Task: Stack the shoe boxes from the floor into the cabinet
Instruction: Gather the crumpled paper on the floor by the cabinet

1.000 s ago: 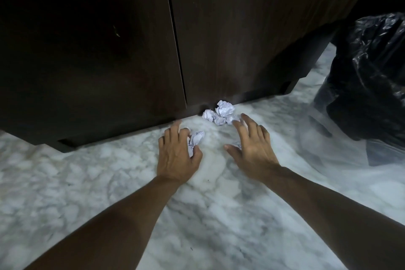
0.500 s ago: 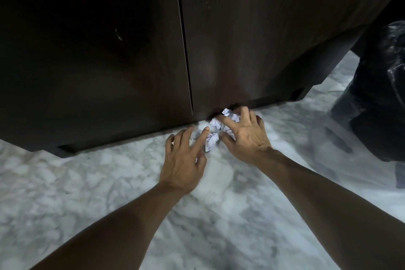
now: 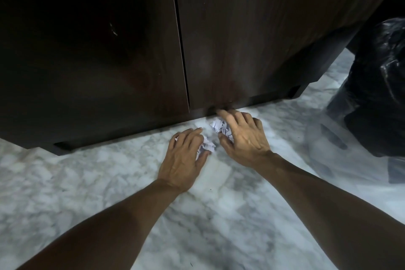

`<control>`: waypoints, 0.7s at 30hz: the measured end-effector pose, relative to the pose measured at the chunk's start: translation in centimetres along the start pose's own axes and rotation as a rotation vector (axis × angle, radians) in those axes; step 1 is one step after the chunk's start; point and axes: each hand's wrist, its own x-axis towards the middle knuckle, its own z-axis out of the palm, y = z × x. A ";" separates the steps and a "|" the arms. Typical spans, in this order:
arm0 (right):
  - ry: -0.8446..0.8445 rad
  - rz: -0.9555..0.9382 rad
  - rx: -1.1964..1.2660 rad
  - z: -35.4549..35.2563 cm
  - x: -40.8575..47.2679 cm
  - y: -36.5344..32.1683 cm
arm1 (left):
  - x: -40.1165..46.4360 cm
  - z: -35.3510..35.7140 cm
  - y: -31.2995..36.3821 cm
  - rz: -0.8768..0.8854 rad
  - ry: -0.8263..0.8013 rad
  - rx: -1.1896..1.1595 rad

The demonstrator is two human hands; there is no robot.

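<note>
A dark wooden cabinet (image 3: 230, 39) fills the upper view, both doors closed. No shoe box is in view. On the marble floor at its base lie crumpled white paper balls. My left hand (image 3: 185, 158) curls around one paper ball (image 3: 207, 147), which shows between its thumb and fingers. My right hand (image 3: 243, 138) lies over the other paper balls (image 3: 218, 126), fingers spread and curved, fingertips at the cabinet's lower edge.
A black plastic bag (image 3: 377, 85) sits on the floor at the right, with a clear plastic sheet (image 3: 328, 149) in front of it. White-grey marble floor (image 3: 87, 182) spreads in front of the cabinet.
Both hands have closed in on the paper balls: the right hand slid forward over the pile at the cabinet edge, and the left hand's fingers wrapped around its ball.
</note>
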 end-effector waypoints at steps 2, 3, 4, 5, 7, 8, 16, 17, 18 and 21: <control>-0.038 -0.025 -0.077 0.0 0.1 -0.3 | 0.0 0.1 0.0 -0.001 0.026 -0.020; -0.051 -0.033 -0.102 0.1 0.2 -0.4 | -0.1 0.2 0.0 0.009 0.033 -0.013; -0.058 -0.033 -0.113 0.1 0.2 -0.5 | -0.1 0.2 0.0 0.026 0.030 0.012; -0.066 -0.027 -0.115 0.1 0.2 -0.4 | -0.1 0.2 0.0 0.048 0.021 0.046; -0.070 -0.021 -0.118 0.1 0.1 -0.1 | -0.1 0.3 -0.1 0.066 0.008 0.091; -0.060 -0.027 -0.114 0.1 -0.2 0.1 | -0.1 0.3 -0.1 0.052 0.005 0.093; 0.015 -0.060 -0.113 -0.8 -4.0 0.9 | 0.0 0.1 0.6 -0.072 -0.058 0.170; 0.026 -0.066 -0.124 -1.0 -4.7 0.9 | 0.0 0.0 0.8 -0.085 -0.066 0.184; 0.032 -0.079 -0.131 -1.1 -5.4 1.0 | 0.1 -0.1 1.1 -0.097 -0.074 0.191; 0.029 -0.099 -0.118 -2.2 -7.1 0.9 | 0.0 -0.8 1.4 -0.063 -0.083 0.230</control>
